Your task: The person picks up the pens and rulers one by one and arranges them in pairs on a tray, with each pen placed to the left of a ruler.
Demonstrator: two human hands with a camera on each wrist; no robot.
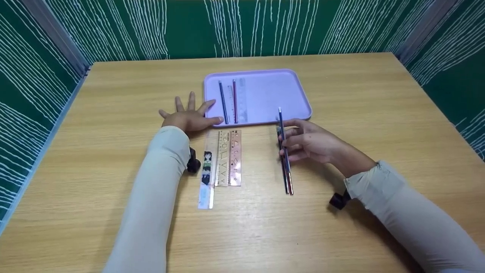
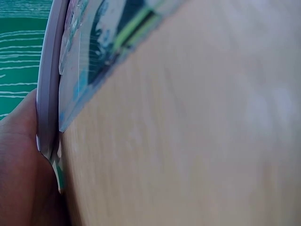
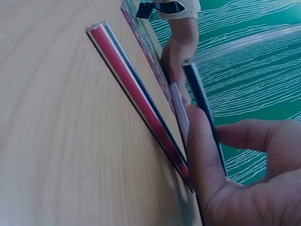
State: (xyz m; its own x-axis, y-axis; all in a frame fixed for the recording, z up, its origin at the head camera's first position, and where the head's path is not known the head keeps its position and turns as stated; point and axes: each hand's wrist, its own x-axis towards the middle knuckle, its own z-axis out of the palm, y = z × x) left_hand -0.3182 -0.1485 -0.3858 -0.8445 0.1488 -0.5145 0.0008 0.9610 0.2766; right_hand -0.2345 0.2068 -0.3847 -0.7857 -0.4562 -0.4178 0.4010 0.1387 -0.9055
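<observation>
My left hand (image 1: 189, 118) spreads its fingers at the near left corner of a lilac tray (image 1: 274, 93), thumb and forefinger over its rim. My right hand (image 1: 312, 142), right of the tray's front edge, pinches a dark blue pencil (image 3: 199, 95) between thumb and finger, raised over the table. Below it a red striped pencil (image 3: 136, 99) lies on the wood, with a dark pencil (image 1: 285, 180) alongside. In the tray are a dark pencil (image 1: 223, 102), a red pencil (image 1: 235, 102) and clear rulers (image 1: 243, 106).
Between my arms, in front of the tray, three rulers lie side by side: a long one with cartoon figures (image 1: 206, 168), a yellowish stencil ruler (image 1: 222, 159) and a pink one (image 1: 235, 159). Green panels with white streaks (image 1: 246, 30) border the wooden table (image 1: 242, 235).
</observation>
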